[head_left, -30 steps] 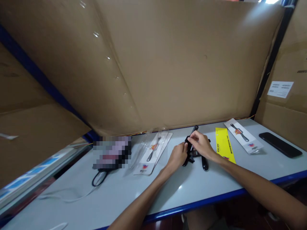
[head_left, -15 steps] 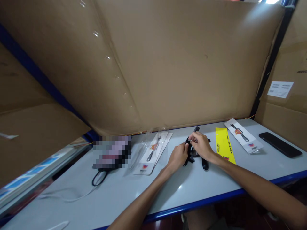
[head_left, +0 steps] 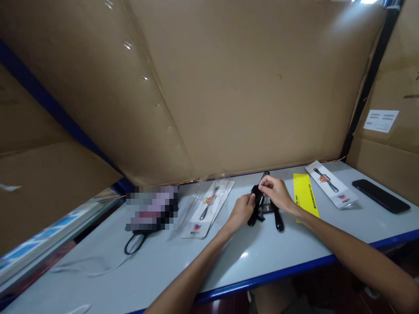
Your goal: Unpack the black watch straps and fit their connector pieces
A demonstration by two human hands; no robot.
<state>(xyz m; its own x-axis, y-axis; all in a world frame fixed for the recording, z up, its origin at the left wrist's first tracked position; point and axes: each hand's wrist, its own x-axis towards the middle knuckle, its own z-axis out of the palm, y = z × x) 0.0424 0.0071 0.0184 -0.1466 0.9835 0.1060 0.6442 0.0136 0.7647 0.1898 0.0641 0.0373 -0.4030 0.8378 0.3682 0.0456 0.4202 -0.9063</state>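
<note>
My left hand (head_left: 242,211) grips a black spokeshave (head_left: 261,204) that lies slanted on the table, thumb along its body. My right hand (head_left: 277,195) is at the far part of the same tool, thumb and fingertips pinched together. What they pinch, if anything, is too small to make out. Close under the right hand lies a second black spokeshave (head_left: 279,223), its near handle and grey metal middle showing and the rest covered. A yellow printed card (head_left: 306,196) lies just right of that hand.
Carded spokeshave packs (head_left: 206,209) with clear plastic lie to the left, another pack (head_left: 329,185) to the right. A black oblong case (head_left: 381,196) is at far right. A blurred-out item with a black loop (head_left: 135,243) sits left. Cardboard (head_left: 245,96) walls the table's back.
My right hand has shifted slightly, with its fingers still at the spokeshave's far part. More of the second spokeshave's metal middle now shows. The left hand keeps its hold.
</note>
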